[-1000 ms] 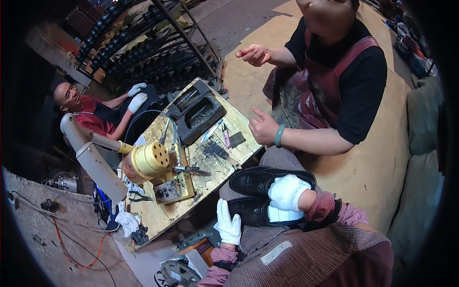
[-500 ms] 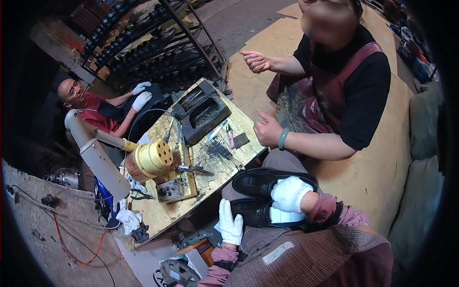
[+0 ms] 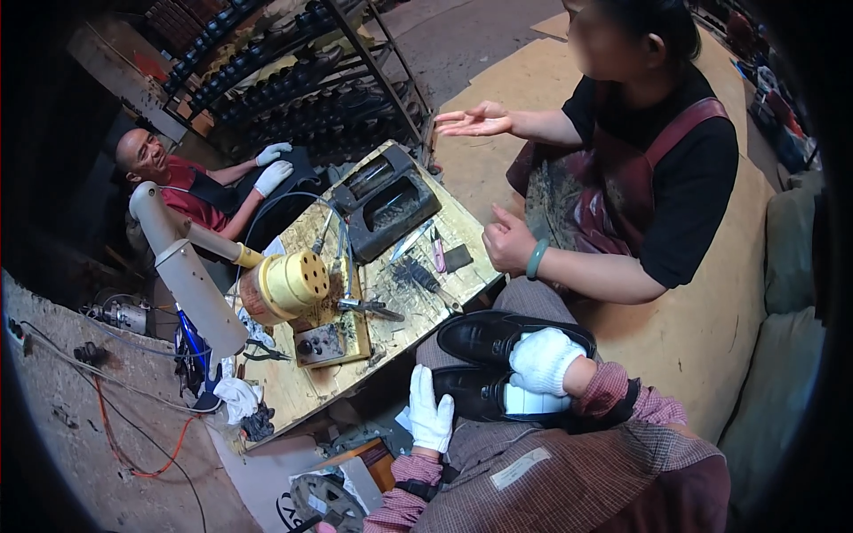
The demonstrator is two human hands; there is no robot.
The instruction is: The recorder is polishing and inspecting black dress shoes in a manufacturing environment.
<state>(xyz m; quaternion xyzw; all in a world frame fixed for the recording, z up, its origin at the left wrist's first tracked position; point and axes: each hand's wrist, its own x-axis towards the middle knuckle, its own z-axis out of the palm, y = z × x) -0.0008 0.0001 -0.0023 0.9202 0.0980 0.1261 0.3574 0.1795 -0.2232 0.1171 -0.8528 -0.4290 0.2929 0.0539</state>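
Two black leather shoes lie side by side across my lap. The far shoe (image 3: 477,338) and the near shoe (image 3: 466,393) both point left, and white lining (image 3: 536,400) shows inside the near one. My right hand (image 3: 542,361), in a white knit glove, rests over the openings of the shoes with its fingers curled. Whatever those fingers grip, if anything, is hidden underneath. Beside the near shoe's toe, my left hand (image 3: 430,413) is raised in a white glove, fingers stretched and holding nothing.
Ahead stands a worn wooden bench (image 3: 462,258) with a dark metal tray (image 3: 388,206), pink-handled snips (image 3: 438,250), a brush (image 3: 418,274) and a yellow lamp (image 3: 293,282). One co-worker (image 3: 622,178) sits close at right, another (image 3: 200,191) at far left. Behind is a shoe rack (image 3: 302,89).
The co-worker at right has turned the head aside and opened the far hand, palm up. My view has shifted slightly. My hands and the shoes stay put.
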